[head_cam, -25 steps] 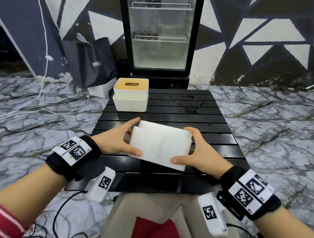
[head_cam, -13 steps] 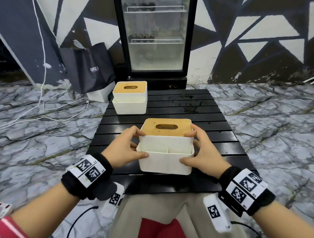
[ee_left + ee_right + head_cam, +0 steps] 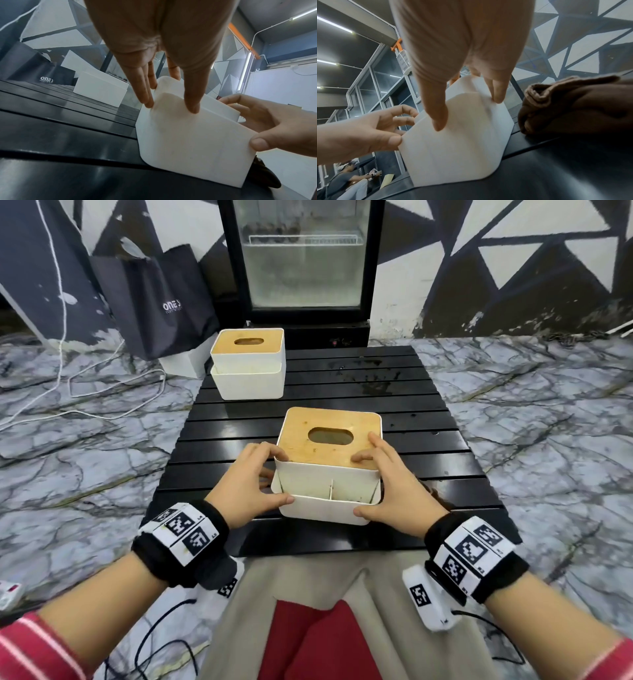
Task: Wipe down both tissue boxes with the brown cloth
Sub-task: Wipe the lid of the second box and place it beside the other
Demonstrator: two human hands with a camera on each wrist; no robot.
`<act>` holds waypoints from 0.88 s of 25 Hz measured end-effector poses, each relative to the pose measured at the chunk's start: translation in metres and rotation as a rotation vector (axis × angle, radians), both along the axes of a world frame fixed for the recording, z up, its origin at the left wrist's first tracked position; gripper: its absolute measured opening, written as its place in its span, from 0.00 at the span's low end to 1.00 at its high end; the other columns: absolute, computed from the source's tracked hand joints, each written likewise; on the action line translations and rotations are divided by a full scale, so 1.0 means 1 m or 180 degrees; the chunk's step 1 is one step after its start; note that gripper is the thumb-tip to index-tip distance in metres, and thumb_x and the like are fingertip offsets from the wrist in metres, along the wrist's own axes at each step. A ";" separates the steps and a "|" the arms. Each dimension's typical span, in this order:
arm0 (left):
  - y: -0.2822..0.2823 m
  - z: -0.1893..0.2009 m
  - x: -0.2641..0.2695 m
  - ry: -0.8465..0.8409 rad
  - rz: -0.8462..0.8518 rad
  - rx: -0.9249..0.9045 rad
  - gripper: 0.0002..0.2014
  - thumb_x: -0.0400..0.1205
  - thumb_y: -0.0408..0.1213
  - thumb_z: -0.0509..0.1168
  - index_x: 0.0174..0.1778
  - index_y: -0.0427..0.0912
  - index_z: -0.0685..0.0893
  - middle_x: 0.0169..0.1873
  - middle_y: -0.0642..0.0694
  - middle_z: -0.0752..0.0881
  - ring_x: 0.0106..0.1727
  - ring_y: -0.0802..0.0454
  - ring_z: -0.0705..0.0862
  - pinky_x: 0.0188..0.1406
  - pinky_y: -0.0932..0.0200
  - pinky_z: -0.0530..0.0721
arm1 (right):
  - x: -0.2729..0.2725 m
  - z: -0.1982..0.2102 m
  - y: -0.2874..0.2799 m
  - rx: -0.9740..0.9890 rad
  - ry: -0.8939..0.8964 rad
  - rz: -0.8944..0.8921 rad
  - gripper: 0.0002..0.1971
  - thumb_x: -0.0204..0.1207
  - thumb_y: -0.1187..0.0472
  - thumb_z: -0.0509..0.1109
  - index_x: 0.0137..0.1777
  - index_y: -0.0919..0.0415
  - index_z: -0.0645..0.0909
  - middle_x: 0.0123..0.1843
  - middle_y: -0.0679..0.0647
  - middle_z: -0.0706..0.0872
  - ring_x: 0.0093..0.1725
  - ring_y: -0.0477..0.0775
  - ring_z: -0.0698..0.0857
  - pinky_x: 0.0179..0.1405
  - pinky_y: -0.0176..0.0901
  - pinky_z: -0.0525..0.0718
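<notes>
Black slatted worktop [image 3: 428, 419] carries both tissue boxes: far tissue box [image 3: 248, 364] back left, near tissue box [image 3: 329, 467] upright at front centre. Left hand [image 3: 245, 491] and right hand [image 3: 394, 494] clasp near box's sides, thumbs on front wall. Brown cloth [image 3: 573, 105] lies bunched just right of it.

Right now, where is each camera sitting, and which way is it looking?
Head: worn on the head, looking forward and down at the black table; both forearms, left hand and right hand show.
Left wrist: low by the table, looking along the left hand's fingers at the near tissue box.
Right wrist: looking along the right hand's fingers; brown cloth lies beside the box.
All views share the near tissue box held by both hands.
</notes>
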State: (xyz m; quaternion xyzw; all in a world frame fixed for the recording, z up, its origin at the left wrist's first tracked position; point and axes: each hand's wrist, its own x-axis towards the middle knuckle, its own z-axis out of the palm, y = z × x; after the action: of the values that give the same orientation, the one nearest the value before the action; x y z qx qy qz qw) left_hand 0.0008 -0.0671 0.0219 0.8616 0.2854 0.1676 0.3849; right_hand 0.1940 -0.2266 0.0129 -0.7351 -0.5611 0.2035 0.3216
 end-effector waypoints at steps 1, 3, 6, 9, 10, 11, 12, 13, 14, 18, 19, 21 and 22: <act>0.000 0.000 0.000 0.0010 -0.0008 -0.0004 0.28 0.65 0.30 0.80 0.48 0.59 0.72 0.53 0.60 0.72 0.49 0.57 0.84 0.47 0.69 0.84 | 0.002 0.002 -0.001 -0.0006 0.0024 0.0029 0.33 0.61 0.60 0.80 0.64 0.43 0.68 0.81 0.44 0.49 0.76 0.37 0.57 0.63 0.19 0.57; 0.001 0.000 -0.001 0.0061 -0.0028 0.0042 0.27 0.66 0.33 0.80 0.50 0.59 0.72 0.55 0.59 0.72 0.51 0.58 0.83 0.49 0.63 0.84 | 0.011 0.006 -0.005 0.0188 0.0173 -0.0141 0.29 0.64 0.55 0.79 0.64 0.45 0.71 0.79 0.44 0.56 0.75 0.38 0.60 0.70 0.33 0.61; 0.003 0.002 0.003 0.0124 0.0142 0.0062 0.28 0.71 0.43 0.76 0.65 0.54 0.71 0.62 0.55 0.72 0.56 0.56 0.80 0.56 0.59 0.80 | 0.037 0.013 -0.011 0.0676 0.0194 -0.0865 0.17 0.71 0.57 0.74 0.58 0.52 0.76 0.73 0.48 0.68 0.73 0.48 0.69 0.70 0.44 0.67; 0.003 0.006 0.017 0.0173 0.0273 0.0082 0.35 0.75 0.49 0.71 0.77 0.50 0.64 0.71 0.49 0.69 0.63 0.55 0.75 0.62 0.63 0.71 | 0.060 0.009 -0.016 -0.0312 -0.0326 -0.0682 0.23 0.69 0.57 0.75 0.63 0.52 0.75 0.67 0.53 0.75 0.68 0.53 0.74 0.64 0.35 0.67; 0.003 0.008 0.024 0.0178 0.0297 0.0076 0.35 0.77 0.50 0.69 0.78 0.49 0.62 0.74 0.47 0.67 0.64 0.57 0.74 0.62 0.65 0.69 | 0.063 0.005 -0.016 -0.0778 -0.0457 -0.0469 0.27 0.67 0.56 0.76 0.66 0.49 0.74 0.67 0.54 0.75 0.67 0.55 0.74 0.65 0.36 0.68; 0.003 0.009 0.030 0.0208 0.0331 0.0066 0.36 0.78 0.50 0.67 0.80 0.48 0.60 0.76 0.46 0.66 0.65 0.59 0.72 0.61 0.68 0.66 | 0.064 -0.001 -0.016 -0.1129 -0.0542 -0.0310 0.30 0.66 0.54 0.77 0.68 0.47 0.72 0.68 0.55 0.74 0.67 0.56 0.74 0.67 0.40 0.69; 0.003 0.009 0.035 0.0251 0.0365 0.0058 0.36 0.79 0.51 0.66 0.81 0.47 0.58 0.77 0.46 0.64 0.68 0.59 0.71 0.62 0.70 0.64 | 0.063 -0.006 -0.016 -0.1326 -0.0579 -0.0225 0.32 0.64 0.54 0.77 0.69 0.45 0.72 0.67 0.55 0.74 0.67 0.57 0.74 0.68 0.43 0.69; 0.003 0.008 0.041 0.0294 0.0398 0.0038 0.37 0.80 0.51 0.65 0.82 0.47 0.56 0.79 0.46 0.63 0.72 0.56 0.68 0.63 0.69 0.61 | 0.062 -0.010 -0.015 -0.1394 -0.0573 -0.0188 0.32 0.64 0.54 0.78 0.69 0.44 0.72 0.67 0.54 0.74 0.67 0.56 0.74 0.69 0.43 0.69; 0.003 0.008 0.045 0.0330 0.0428 -0.0004 0.37 0.80 0.51 0.64 0.82 0.46 0.55 0.79 0.45 0.62 0.76 0.53 0.65 0.64 0.68 0.60 | 0.060 -0.012 -0.014 -0.1392 -0.0562 -0.0182 0.32 0.64 0.55 0.78 0.69 0.44 0.73 0.67 0.54 0.74 0.67 0.56 0.74 0.68 0.43 0.70; 0.002 0.004 0.052 0.0353 0.0487 -0.0227 0.37 0.81 0.49 0.64 0.83 0.45 0.53 0.80 0.44 0.61 0.77 0.51 0.65 0.64 0.67 0.60 | 0.057 -0.017 -0.011 -0.1395 -0.0809 -0.0208 0.28 0.64 0.59 0.77 0.65 0.45 0.76 0.63 0.54 0.75 0.63 0.57 0.76 0.65 0.45 0.74; 0.003 0.003 0.053 0.0313 0.0495 -0.0273 0.38 0.81 0.49 0.64 0.83 0.45 0.53 0.80 0.45 0.61 0.77 0.51 0.65 0.64 0.68 0.60 | 0.057 -0.019 -0.010 -0.1417 -0.0852 -0.0213 0.27 0.65 0.60 0.77 0.64 0.45 0.76 0.61 0.54 0.76 0.62 0.58 0.76 0.63 0.46 0.75; 0.003 0.002 0.052 0.0249 0.0503 -0.0329 0.38 0.80 0.49 0.65 0.83 0.45 0.54 0.79 0.45 0.61 0.77 0.51 0.66 0.65 0.67 0.61 | 0.059 -0.020 -0.009 -0.1407 -0.0878 -0.0239 0.25 0.65 0.62 0.76 0.61 0.46 0.77 0.57 0.53 0.76 0.59 0.59 0.77 0.60 0.46 0.77; 0.004 0.001 0.052 0.0229 0.0512 -0.0346 0.38 0.80 0.48 0.66 0.83 0.46 0.54 0.79 0.45 0.62 0.76 0.51 0.66 0.66 0.67 0.62 | 0.059 -0.021 -0.008 -0.1369 -0.0891 -0.0254 0.24 0.65 0.62 0.75 0.60 0.46 0.78 0.54 0.52 0.75 0.58 0.59 0.77 0.58 0.45 0.77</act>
State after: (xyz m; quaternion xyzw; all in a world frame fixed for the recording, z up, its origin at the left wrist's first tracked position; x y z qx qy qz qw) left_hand 0.0527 -0.0634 0.0229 0.8192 0.3759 0.1512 0.4059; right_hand 0.2531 -0.2349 -0.0077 -0.8292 -0.5144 0.2016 0.0849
